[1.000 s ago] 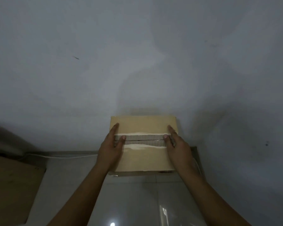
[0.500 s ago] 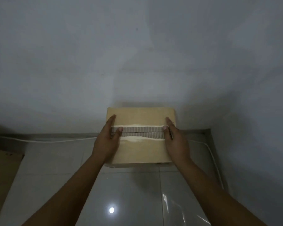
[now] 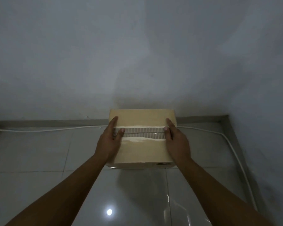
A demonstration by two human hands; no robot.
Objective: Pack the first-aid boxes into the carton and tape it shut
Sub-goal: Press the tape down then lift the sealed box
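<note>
A tan cardboard carton (image 3: 142, 151) stands at the foot of the wall with its top flaps closed. Along the seam (image 3: 144, 132) the paper skin is torn off, showing a strip of grey corrugation. My left hand (image 3: 109, 143) grips the carton's left side, thumb on top at the seam. My right hand (image 3: 176, 142) grips the right side the same way. I cannot tell whether the carton rests on the floor or hangs just above it. No first-aid boxes or tape are visible.
The glossy tiled floor (image 3: 39, 152) meets a grey wall (image 3: 137, 54) right behind the carton and another wall at the right, forming a corner. A white cable (image 3: 47, 130) runs along the skirting and bends down the right side.
Both hands have stayed on the carton's sides. The view has shifted so more floor shows, and the brown cardboard sheet at the left has dropped out of view.
</note>
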